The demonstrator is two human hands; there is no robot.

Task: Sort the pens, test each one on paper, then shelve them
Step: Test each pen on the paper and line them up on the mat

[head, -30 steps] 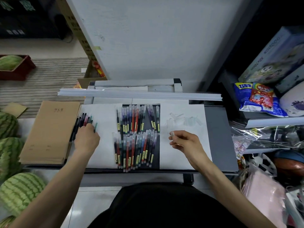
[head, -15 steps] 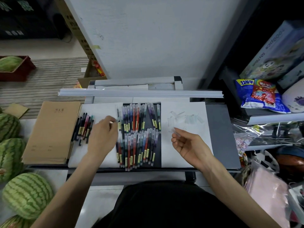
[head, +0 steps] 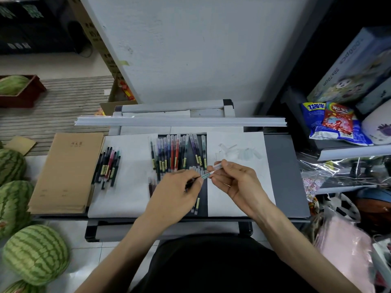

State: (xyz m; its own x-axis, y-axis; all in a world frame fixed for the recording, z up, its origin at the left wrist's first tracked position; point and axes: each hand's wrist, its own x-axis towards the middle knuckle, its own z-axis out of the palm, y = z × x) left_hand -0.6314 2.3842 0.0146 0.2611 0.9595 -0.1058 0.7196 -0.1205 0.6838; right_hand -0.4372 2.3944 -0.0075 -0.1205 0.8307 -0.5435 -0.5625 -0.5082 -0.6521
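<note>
a shop: watermelons [head: 36,253], snack packs [head: 334,121], shelving [head: 349,152]

Shows matt white paper sheets [head: 127,187] on a smooth, dull grey tabletop [head: 283,176]. Shows glossy translucent plastic in the pens [head: 175,151], frosted clear plastic in the loose caps [head: 247,154]. Shows matt brown kraft paper on the notebooks [head: 65,172], shiny printed plastic on the snack bags [head: 336,121], crinkled glossy film [head: 338,168] below them.
</note>
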